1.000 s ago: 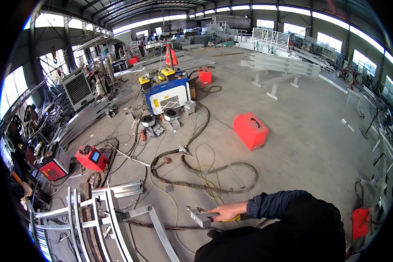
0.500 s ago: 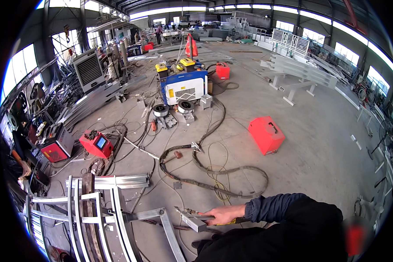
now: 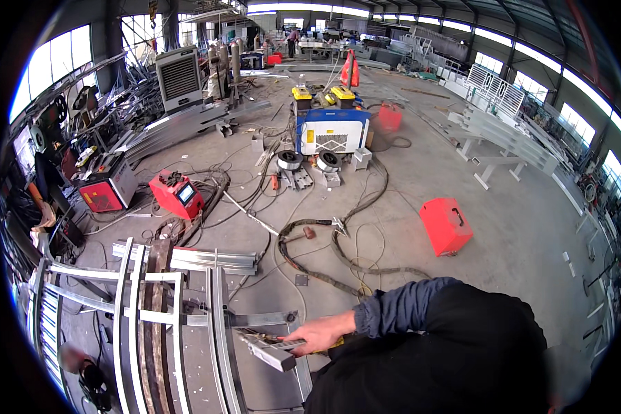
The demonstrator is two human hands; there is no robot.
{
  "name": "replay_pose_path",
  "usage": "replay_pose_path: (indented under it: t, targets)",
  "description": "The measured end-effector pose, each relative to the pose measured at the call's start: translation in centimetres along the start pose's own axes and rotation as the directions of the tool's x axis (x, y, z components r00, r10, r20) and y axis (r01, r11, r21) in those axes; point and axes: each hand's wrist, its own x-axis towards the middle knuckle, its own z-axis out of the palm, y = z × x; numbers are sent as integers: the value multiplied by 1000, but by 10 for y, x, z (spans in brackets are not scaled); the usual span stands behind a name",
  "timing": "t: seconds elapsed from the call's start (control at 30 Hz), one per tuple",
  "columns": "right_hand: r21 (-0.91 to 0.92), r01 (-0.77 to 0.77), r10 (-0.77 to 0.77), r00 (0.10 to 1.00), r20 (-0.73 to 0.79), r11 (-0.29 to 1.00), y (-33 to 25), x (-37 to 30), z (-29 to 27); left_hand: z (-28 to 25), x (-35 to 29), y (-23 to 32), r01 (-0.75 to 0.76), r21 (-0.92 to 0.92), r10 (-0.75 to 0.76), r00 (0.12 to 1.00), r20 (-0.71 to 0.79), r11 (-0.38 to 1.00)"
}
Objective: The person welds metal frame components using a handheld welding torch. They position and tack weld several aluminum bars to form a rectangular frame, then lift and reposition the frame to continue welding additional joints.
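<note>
My right hand [image 3: 319,334], in a dark blue sleeve, is closed around a short grey square metal tube [image 3: 277,357]. A slim torch-like tool with a brassy tip [image 3: 261,337] lies along the tube, and something yellow shows under the hand; its exact kind is unclear. The tube's far end is beside the upright rails of a silvery metal frame [image 3: 219,324]; I cannot tell whether they touch. A rust-brown beam [image 3: 157,303] runs beneath the frame. My left hand is out of sight.
Hoses and cables [image 3: 303,269] coil over the floor ahead. A red box [image 3: 446,226] stands to the right, and a red machine with a screen [image 3: 177,194] to the left. Further off are a blue-and-white machine [image 3: 332,131], wire spools [image 3: 329,162] and stacked metal profiles [image 3: 510,134].
The view has swung left and tilted. My right hand, with the tube and tool, has moved left, closer to the frame's upright rails.
</note>
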Motion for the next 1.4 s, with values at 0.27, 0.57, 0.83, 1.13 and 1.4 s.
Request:
replay_pose_path:
  t: [0.27,0.57,0.83,1.13,1.4]
  targets:
    - [-150,65,-21,960,278,987,-10,107,-34,35,23,7,61,-245,-122,962,-245,968]
    - [-197,248,-101,826,555,948,23,205,-35,2,31,46,455,-159,-474,874,-108,876]
    - [-240,311,-48,696,716,920,1,237,-19,11,39,53,471,-252,-519,835,-181,845]
    - [-239,329,-34,648,761,914,-34,251,53,28,43,22,453,-406,-561,803,-201,794]
    - [-256,338,-37,665,746,906,-34,257,99,16,54,30,455,-325,-540,803,-252,829]
